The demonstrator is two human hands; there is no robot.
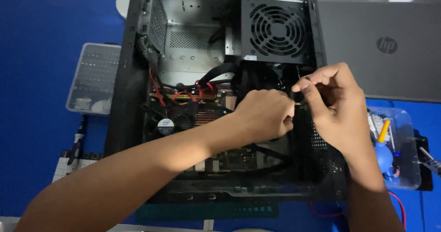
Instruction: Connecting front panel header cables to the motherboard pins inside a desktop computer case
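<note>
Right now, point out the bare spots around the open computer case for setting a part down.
Bare blue mat runs left of the bit case. The closed laptop lid, right of the computer case, is flat and bare. Crowded: the clear tray with the blue blower, and inside where left hand and right hand meet.

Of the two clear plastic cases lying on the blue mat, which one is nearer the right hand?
The open tray with the blue bulb blower, lying just right of the right hand. The flat lidded case lies far left of the computer case.

Left hand point(264, 115) hides motherboard centre; item pinched between fingertips point(299, 87) too small; laptop point(381, 48) cut at 3 o'clock edge.
</note>
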